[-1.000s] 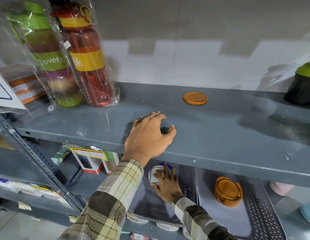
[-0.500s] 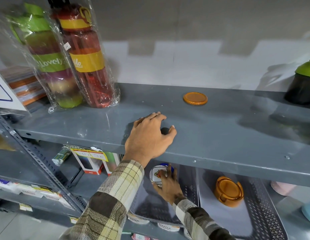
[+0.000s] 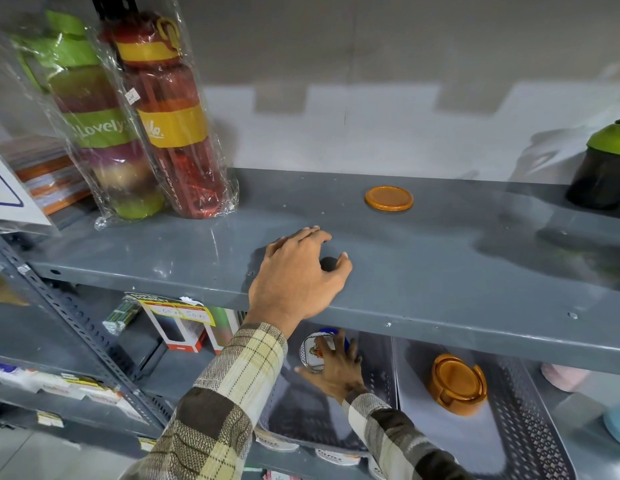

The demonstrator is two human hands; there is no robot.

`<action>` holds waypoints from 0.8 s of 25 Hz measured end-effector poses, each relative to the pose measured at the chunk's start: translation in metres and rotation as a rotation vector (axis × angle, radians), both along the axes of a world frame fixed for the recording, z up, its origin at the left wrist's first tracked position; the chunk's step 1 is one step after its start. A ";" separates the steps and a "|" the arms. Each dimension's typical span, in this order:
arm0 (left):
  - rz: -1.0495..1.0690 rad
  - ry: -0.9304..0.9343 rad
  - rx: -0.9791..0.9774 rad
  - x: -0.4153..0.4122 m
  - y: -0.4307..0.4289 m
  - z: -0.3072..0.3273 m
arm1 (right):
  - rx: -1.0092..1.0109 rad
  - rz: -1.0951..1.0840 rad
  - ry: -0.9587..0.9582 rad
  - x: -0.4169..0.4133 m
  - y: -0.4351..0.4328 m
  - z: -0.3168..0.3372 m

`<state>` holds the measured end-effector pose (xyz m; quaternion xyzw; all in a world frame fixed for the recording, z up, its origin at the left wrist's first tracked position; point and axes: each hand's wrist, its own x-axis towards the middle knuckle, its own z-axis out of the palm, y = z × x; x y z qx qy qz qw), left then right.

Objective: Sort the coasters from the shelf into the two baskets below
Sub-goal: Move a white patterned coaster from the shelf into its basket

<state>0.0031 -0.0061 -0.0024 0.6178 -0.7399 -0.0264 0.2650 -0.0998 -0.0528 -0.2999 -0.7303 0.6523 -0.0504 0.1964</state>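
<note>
A round orange coaster (image 3: 389, 198) lies flat toward the back of the grey shelf (image 3: 440, 271). My left hand (image 3: 298, 275) rests palm down near the shelf's front edge, fingers apart, holding nothing. Under the shelf, my right hand (image 3: 336, 370) grips a white patterned coaster (image 3: 310, 349) with a blue rim inside the left perforated basket (image 3: 381, 375). The right basket (image 3: 530, 420) holds an orange coaster stack in its holder (image 3: 455, 384). The shelf edge hides the far part of both baskets.
Two wrapped bottles, green (image 3: 93, 112) and red (image 3: 170, 123), stand at the shelf's left. A dark container with a green lid (image 3: 603, 168) stands at the far right. Small boxes (image 3: 176, 327) sit on the lower shelf, left of the baskets.
My right hand's fingers have shifted slightly on the white coaster inside the left basket. My left hand has stayed on the shelf.
</note>
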 end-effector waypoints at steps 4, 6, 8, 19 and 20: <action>-0.005 0.003 0.004 0.000 -0.001 0.000 | -0.082 -0.007 0.039 0.004 -0.011 -0.007; -0.003 0.004 0.003 0.000 0.000 -0.001 | -0.022 0.009 0.024 0.005 -0.014 -0.009; -0.002 0.005 -0.003 0.000 0.000 0.000 | 0.056 -0.042 -0.048 0.001 -0.019 -0.017; -0.009 0.025 0.021 0.000 0.004 0.003 | 0.010 0.050 -0.032 -0.008 -0.008 0.013; -0.007 0.029 0.030 0.000 0.004 0.004 | -0.042 0.067 -0.029 -0.011 -0.003 0.018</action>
